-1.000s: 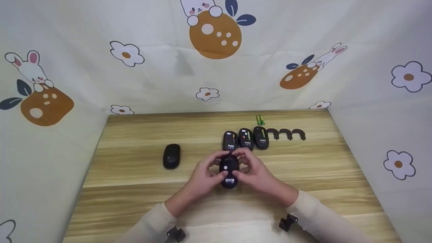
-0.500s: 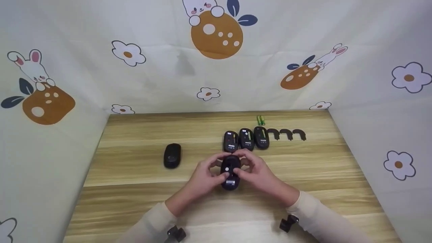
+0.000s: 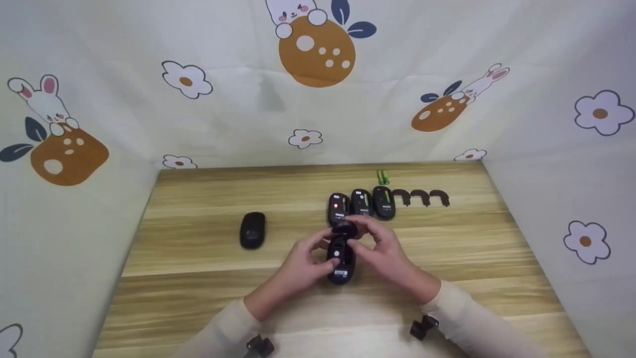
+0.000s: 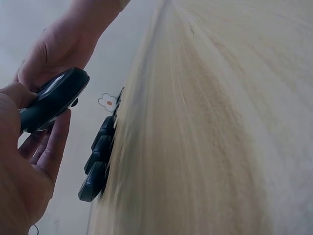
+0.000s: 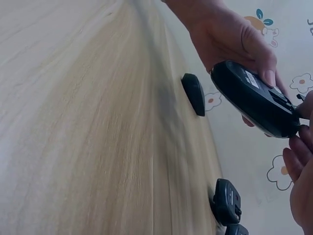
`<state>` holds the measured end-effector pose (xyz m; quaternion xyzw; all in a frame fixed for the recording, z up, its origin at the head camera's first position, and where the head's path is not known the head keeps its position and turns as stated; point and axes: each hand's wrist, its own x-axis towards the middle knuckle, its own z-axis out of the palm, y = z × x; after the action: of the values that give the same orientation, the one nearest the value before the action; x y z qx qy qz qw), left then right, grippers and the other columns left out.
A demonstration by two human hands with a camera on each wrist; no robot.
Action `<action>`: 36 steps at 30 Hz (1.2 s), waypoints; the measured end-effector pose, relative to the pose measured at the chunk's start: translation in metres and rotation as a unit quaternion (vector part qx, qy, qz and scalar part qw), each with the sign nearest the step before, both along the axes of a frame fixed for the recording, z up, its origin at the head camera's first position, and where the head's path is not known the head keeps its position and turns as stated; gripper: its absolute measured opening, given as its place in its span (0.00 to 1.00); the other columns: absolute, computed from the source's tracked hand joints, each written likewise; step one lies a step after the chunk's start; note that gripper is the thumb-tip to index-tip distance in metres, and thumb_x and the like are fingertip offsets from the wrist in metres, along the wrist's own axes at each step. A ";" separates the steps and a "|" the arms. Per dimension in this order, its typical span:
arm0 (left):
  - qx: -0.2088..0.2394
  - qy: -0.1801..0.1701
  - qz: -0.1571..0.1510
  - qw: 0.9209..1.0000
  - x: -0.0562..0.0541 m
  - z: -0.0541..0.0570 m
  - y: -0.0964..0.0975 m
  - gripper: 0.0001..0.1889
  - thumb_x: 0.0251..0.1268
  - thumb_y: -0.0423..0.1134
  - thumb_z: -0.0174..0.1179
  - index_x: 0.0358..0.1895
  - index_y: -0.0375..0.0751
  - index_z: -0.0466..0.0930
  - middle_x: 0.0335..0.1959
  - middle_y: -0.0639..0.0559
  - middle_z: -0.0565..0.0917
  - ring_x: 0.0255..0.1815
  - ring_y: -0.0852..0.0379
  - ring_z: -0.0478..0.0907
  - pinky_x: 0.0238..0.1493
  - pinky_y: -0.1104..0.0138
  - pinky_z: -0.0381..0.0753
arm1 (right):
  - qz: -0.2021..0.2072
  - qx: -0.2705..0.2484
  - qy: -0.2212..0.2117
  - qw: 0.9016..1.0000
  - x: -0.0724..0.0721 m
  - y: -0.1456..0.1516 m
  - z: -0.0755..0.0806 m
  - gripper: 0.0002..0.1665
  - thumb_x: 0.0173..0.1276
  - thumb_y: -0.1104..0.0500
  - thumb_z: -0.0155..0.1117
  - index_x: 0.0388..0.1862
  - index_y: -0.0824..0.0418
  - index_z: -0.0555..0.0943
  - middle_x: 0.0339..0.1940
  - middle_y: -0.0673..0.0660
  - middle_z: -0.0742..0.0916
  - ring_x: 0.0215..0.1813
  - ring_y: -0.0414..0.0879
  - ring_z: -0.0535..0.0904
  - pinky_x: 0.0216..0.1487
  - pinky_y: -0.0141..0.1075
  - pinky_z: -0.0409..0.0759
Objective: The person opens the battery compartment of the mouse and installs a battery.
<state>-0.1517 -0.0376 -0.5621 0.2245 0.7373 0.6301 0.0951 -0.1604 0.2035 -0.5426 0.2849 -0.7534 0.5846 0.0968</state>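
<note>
My left hand (image 3: 308, 259) holds a black computer mouse (image 3: 341, 272) above the table, underside up, its thumb on the bottom face. In the right wrist view a pale label shows on the mouse (image 5: 244, 100), near the left thumb. With thumb and fingers, my right hand (image 3: 381, 248) pinches a dark battery cover (image 3: 344, 228), tilted up at the mouse's far end. The battery bay beneath looks uncovered; its contents are too dark to make out. Just beyond the hands, three mice lie bottom up in a row, the leftmost mouse (image 3: 339, 209) showing a red light.
Three curved dark covers (image 3: 421, 197) lie in line right of the row of mice. Two green batteries (image 3: 382, 177) sit behind the row. Another black mouse (image 3: 253, 230) rests upright on the wooden table (image 3: 198, 258) at left. Printed cloth walls (image 3: 223, 124) enclose the sides and back.
The battery cover has come up from the mouse's underside in my right fingers. The held mouse has shifted slightly toward me. A red light now shows on the leftmost mouse of the row.
</note>
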 end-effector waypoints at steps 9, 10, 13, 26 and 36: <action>0.000 -0.006 -0.005 1.000 -0.002 0.001 0.001 0.33 0.67 0.30 0.74 0.75 0.47 0.80 0.62 0.51 0.87 0.57 0.49 0.85 0.46 0.50 0.94 | -0.023 -0.051 -0.059 0.997 -0.001 0.007 0.005 0.27 0.72 0.74 0.73 0.68 0.66 0.83 0.47 0.62 0.89 0.44 0.48 0.84 0.51 0.37 0.87; -0.002 -0.005 -0.005 1.000 -0.002 0.001 0.001 0.33 0.67 0.30 0.74 0.75 0.47 0.80 0.63 0.51 0.87 0.57 0.49 0.85 0.47 0.50 0.94 | -0.025 -0.055 -0.062 0.996 -0.002 0.009 0.005 0.26 0.72 0.74 0.73 0.68 0.66 0.83 0.47 0.62 0.89 0.44 0.48 0.84 0.50 0.36 0.87; -0.003 0.000 -0.003 1.000 -0.002 0.001 0.001 0.33 0.67 0.30 0.74 0.75 0.45 0.80 0.63 0.50 0.87 0.57 0.49 0.85 0.50 0.49 0.93 | -0.028 -0.061 -0.068 0.995 -0.003 0.014 0.006 0.26 0.73 0.74 0.72 0.68 0.67 0.83 0.44 0.62 0.89 0.44 0.48 0.85 0.51 0.36 0.87; 0.008 -0.022 0.005 1.000 -0.003 0.001 0.002 0.33 0.67 0.30 0.74 0.74 0.56 0.81 0.62 0.54 0.87 0.58 0.50 0.85 0.55 0.49 0.91 | -0.061 -0.042 -0.102 0.992 -0.010 0.041 0.010 0.27 0.72 0.75 0.71 0.69 0.66 0.83 0.42 0.60 0.90 0.43 0.49 0.85 0.48 0.38 0.87; 0.013 -0.034 0.004 0.999 -0.003 0.001 0.002 0.34 0.66 0.28 0.74 0.74 0.56 0.80 0.62 0.52 0.86 0.59 0.49 0.85 0.51 0.56 0.93 | -0.070 -0.012 -0.111 0.991 -0.015 0.061 0.008 0.30 0.71 0.75 0.72 0.71 0.63 0.84 0.39 0.57 0.90 0.42 0.49 0.86 0.49 0.38 0.87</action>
<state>-0.1547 -0.0352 -0.5610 0.2013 0.7261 0.6473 0.1149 -0.1752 0.2647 -0.5344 0.1637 -0.7706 0.6133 0.0569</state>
